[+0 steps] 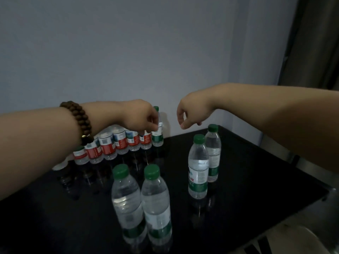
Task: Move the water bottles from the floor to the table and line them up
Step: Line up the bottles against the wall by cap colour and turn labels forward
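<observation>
**Your left hand holds a bottle at the end of the back row**

You are looking down at a shiny black bench (256, 171). Your left hand (141, 118) reaches to the back of it, close to the grey wall (128, 52). Its fingers are curled round the top part of a green-label bottle (158, 139). That bottle stands upright on the bench, at the right end of a row of red-label bottles (121, 142), just beside the last red one. The row runs along the back of the bench and the bottles in it stand close, side by side. Your left arm hides the far left part of the row.

Your right hand (192, 112) hangs in the air over the bench, to the right of the green-label bottle and apart from it. Its fingers are bent loosely and it holds nothing.

Four more water bottles with green caps stand upright on the bench, away from the row. Two are at the front, in the middle. These are the front left bottle (126, 198) and the front right bottle (157, 204), and they stand right next to each other. The other two are on the right side. The near right bottle (198, 171) stands in front, and the far right bottle (213, 143) is just behind it, below your right hand.

A brown bead bracelet (80, 118) sits on your left wrist.
</observation>
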Available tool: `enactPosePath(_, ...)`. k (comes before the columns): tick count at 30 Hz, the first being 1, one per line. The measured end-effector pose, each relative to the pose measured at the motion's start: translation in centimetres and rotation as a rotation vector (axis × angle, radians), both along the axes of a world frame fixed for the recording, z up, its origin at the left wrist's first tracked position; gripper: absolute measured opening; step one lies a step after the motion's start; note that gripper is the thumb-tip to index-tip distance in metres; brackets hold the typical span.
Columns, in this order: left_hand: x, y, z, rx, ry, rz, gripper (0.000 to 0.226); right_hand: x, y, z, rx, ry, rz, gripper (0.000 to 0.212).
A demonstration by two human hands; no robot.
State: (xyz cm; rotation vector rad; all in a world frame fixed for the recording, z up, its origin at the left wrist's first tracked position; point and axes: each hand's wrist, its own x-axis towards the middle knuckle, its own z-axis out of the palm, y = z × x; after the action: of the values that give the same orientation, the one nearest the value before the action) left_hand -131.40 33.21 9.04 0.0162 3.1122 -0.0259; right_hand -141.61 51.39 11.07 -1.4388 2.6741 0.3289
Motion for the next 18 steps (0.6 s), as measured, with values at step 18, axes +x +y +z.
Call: enactPosePath(18, 7.2, 7.9, -2.3, -0.150, -0.272, -0.082, 0.024, 1.7, 1.7, -6.0, 0.174, 0.143, -0.134, 0.027)
